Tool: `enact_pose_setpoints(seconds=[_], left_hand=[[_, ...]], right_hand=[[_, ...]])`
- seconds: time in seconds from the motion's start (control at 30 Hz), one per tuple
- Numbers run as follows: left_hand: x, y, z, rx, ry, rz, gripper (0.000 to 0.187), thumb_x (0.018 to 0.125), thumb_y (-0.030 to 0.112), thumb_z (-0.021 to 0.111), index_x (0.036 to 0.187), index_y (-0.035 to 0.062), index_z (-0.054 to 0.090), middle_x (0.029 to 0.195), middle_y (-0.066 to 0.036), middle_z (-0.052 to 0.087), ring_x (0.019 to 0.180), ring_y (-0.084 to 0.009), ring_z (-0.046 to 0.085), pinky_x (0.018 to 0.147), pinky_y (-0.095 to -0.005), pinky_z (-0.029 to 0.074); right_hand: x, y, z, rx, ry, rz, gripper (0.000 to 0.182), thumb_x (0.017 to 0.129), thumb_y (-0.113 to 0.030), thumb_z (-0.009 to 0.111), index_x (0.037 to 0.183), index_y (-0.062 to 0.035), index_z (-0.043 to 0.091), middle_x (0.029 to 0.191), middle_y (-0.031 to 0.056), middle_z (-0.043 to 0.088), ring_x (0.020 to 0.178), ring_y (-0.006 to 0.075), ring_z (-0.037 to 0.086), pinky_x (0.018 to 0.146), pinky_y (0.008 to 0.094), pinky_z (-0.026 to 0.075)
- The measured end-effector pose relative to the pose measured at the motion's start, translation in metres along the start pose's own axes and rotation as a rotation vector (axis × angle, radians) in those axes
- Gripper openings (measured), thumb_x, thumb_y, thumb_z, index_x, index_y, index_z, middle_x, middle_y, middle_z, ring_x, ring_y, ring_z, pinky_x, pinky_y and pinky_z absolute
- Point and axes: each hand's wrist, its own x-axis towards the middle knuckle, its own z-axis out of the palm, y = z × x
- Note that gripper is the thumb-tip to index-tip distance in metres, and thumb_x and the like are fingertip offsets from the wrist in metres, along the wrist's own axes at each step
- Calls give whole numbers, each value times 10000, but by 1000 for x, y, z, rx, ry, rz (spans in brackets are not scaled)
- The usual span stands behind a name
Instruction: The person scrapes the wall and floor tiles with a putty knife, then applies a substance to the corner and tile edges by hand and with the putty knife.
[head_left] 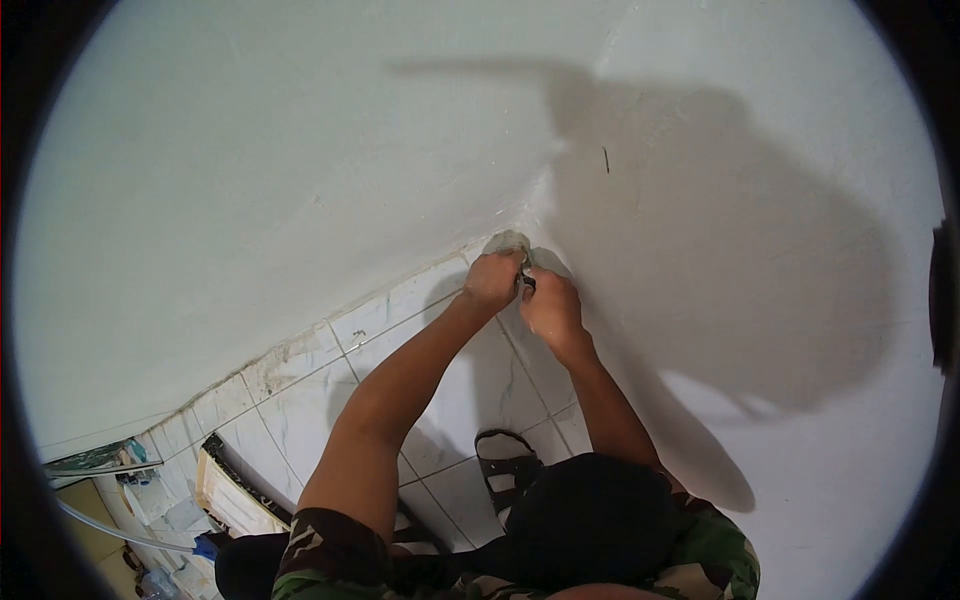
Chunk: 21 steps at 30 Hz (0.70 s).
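Low in the corner where two white walls meet, both my hands are close together. My left hand (pixel 493 281) is closed, its fingers curled near the wall base. Just to its right, my right hand (pixel 552 306) is closed too, with the thumb side towards the left hand. A small dark object (pixel 528 281) shows between them, partly hidden by the fingers; its kind cannot be made out. Around the fingertips the corner has a greyish, stained patch (pixel 507 241).
White tiles (pixel 440 345) with dark joints run below the left wall (pixel 250 170). The right wall (pixel 800 440) carries a large shadow. A framed panel (pixel 232 487), a pale hose (pixel 120 536) and mixed items lie lower left. My sandalled foot (pixel 503 465) is below.
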Motion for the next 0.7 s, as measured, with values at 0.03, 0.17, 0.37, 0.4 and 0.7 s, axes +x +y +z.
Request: enact_pose_setpoints(seconds=[0.03, 0.17, 0.37, 0.4, 0.7], left_hand=[[1, -3, 2, -16, 35, 6, 317, 712, 153, 746, 970, 35, 605, 932, -182, 674, 909, -379, 669, 768, -474, 541], [0, 3, -3, -15, -32, 5, 311, 718, 145, 738, 979, 40, 607, 968, -177, 669, 917, -377, 669, 783, -469, 544], [-3, 2, 10, 64, 54, 81, 330, 701, 134, 753, 981, 45, 605, 1022, -175, 660, 932, -369, 671, 824, -455, 554], [-5, 5, 9, 44, 35, 32, 322, 706, 130, 745, 982, 41, 604, 1018, -174, 661, 935, -366, 670, 826, -455, 553], [-4, 1, 8, 70, -31, 20, 288, 768, 133, 675, 1026, 24, 605, 1034, -188, 663, 926, -361, 674, 793, -459, 553]], right_hand=[[0, -2, 3, 12, 39, -1, 183, 863, -62, 584, 1014, 6, 661, 876, 228, 681, 886, 439, 643, 810, 502, 497], [-2, -3, 7, 53, 40, 39, 166, 863, -60, 586, 1001, -1, 657, 892, 231, 681, 892, 440, 642, 801, 501, 499], [-3, 16, 20, -2, 46, 41, 178, 866, -76, 613, 1028, -16, 655, 926, 226, 686, 912, 434, 647, 807, 505, 499], [-6, 16, 19, -8, 43, 44, 177, 865, -76, 614, 1029, -22, 655, 928, 223, 687, 912, 434, 647, 806, 509, 498], [-5, 11, 18, -26, 44, 49, 180, 865, -69, 604, 1033, -36, 660, 939, 219, 687, 919, 425, 650, 810, 498, 508]])
